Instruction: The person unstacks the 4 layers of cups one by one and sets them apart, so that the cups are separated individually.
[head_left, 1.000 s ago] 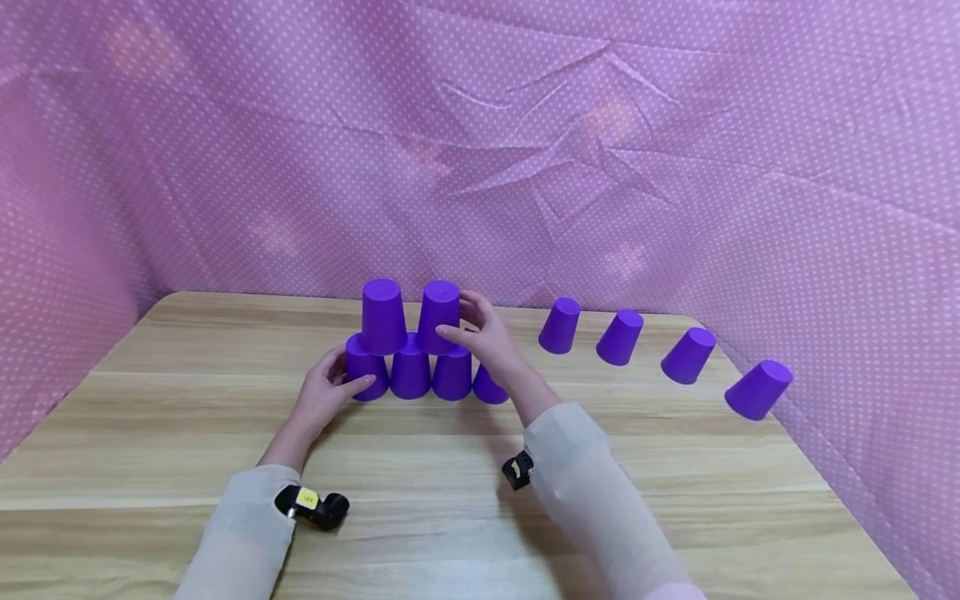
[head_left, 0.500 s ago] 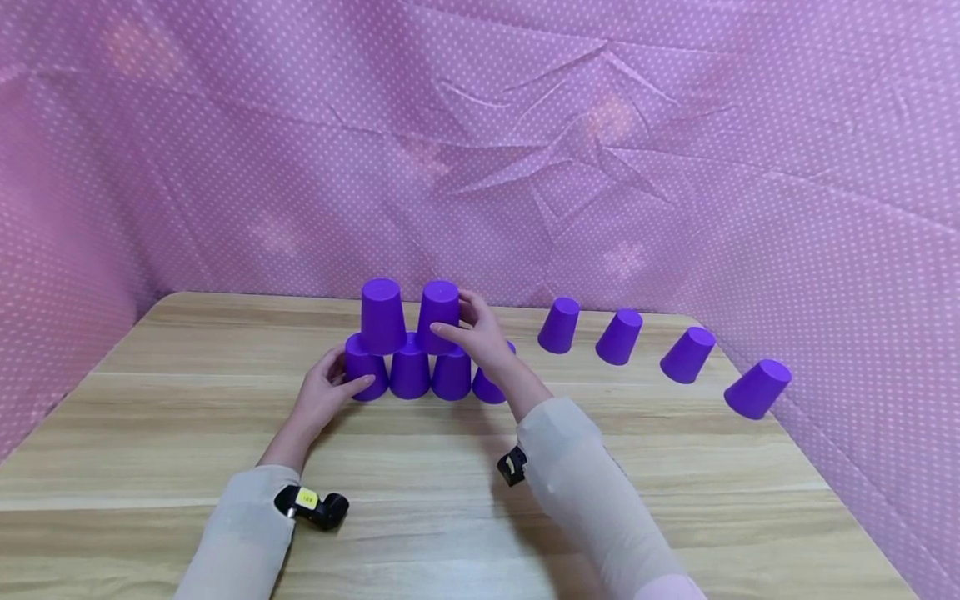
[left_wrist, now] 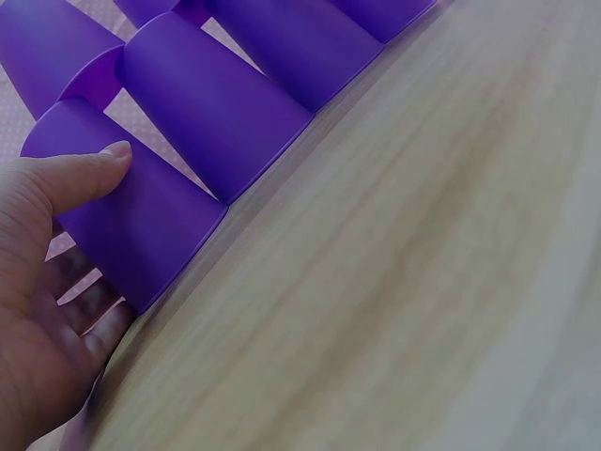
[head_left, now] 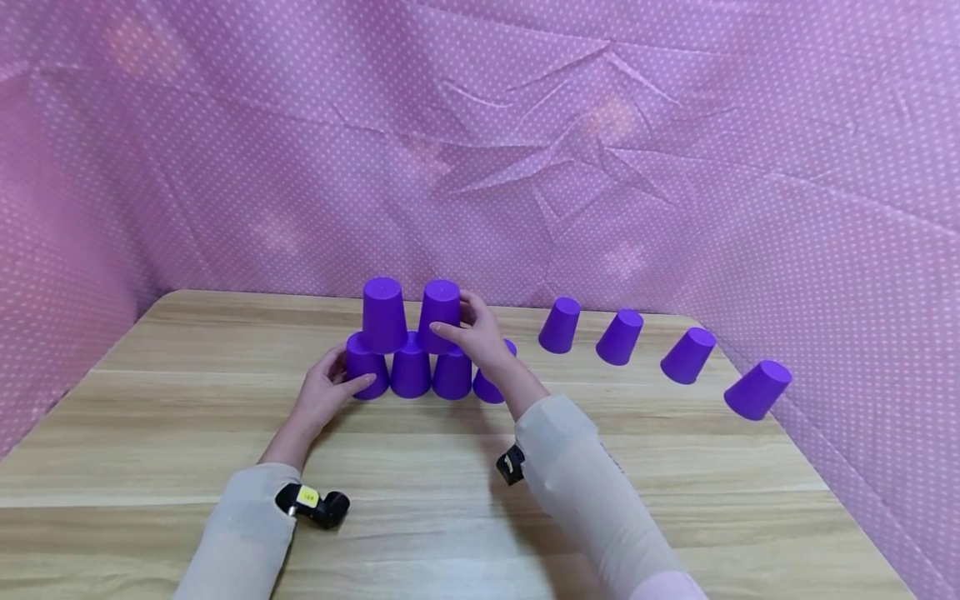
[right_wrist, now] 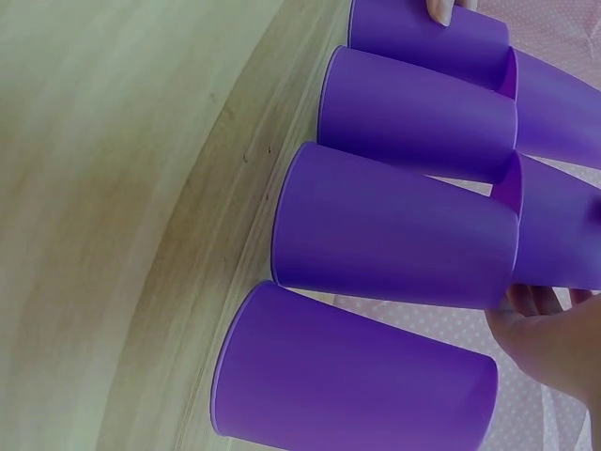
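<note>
Several purple cups stand upside down in a row near the back of the table, with two more bridging them from above. My left hand [head_left: 322, 392] holds the leftmost bottom cup [left_wrist: 141, 216], thumb across its front and fingers behind it. My right hand [head_left: 480, 337] grips the right upper cup [head_left: 439, 317], which rests over the gap between the second and third bottom cups. The left upper cup [head_left: 383, 317] sits over the first and second. Behind my right wrist, the fourth bottom cup [head_left: 489, 387] is partly hidden.
To the right, a slanting line of separate upside-down cups runs from a back one [head_left: 559, 325] to one near the table's right edge [head_left: 757, 390]. A pink dotted cloth [head_left: 480, 150] hangs behind the wooden table [head_left: 405, 500] and along both sides.
My right wrist and forearm have shifted slightly left, showing more of the fourth bottom cup. The right thumb has slid a little left across the upper cup. The left hand and cups stay put.
</note>
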Action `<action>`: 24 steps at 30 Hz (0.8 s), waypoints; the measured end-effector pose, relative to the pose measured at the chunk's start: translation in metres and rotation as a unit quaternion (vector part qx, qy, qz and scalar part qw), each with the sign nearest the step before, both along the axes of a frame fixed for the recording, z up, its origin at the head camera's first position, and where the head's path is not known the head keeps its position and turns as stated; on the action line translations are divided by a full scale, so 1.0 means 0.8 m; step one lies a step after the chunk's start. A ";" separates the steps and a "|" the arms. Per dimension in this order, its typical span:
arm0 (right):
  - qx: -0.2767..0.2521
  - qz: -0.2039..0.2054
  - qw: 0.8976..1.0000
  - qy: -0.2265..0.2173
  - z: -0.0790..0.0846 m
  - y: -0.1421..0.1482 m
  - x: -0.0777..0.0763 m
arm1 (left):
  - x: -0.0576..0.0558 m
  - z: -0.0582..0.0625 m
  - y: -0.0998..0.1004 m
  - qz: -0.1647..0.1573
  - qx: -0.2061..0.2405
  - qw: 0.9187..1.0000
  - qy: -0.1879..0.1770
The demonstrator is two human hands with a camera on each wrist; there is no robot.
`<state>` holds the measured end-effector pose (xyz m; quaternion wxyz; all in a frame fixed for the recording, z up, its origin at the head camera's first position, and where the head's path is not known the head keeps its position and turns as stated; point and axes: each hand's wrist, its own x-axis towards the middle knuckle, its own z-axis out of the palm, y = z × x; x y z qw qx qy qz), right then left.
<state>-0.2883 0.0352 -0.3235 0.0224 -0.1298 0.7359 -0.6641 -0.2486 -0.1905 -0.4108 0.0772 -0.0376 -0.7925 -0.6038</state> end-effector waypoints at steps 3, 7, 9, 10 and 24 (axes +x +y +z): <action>0.004 -0.005 1.000 0.002 0.000 -0.001 -0.001 | 0.000 0.001 0.000 0.001 0.001 1.000 -0.001; 0.013 -0.010 1.000 0.007 0.000 -0.002 -0.002 | 0.000 0.002 0.000 0.000 0.002 1.000 0.001; 0.014 -0.012 1.000 0.009 0.000 -0.001 -0.002 | 0.000 0.002 0.000 0.001 0.001 1.000 0.000; 0.012 -0.013 1.000 0.009 0.001 -0.001 -0.002 | 0.000 0.002 0.000 0.000 0.002 1.000 -0.001; -0.027 -0.033 0.997 0.066 0.019 0.036 0.003 | -0.002 0.002 -0.001 0.002 -0.001 1.000 -0.012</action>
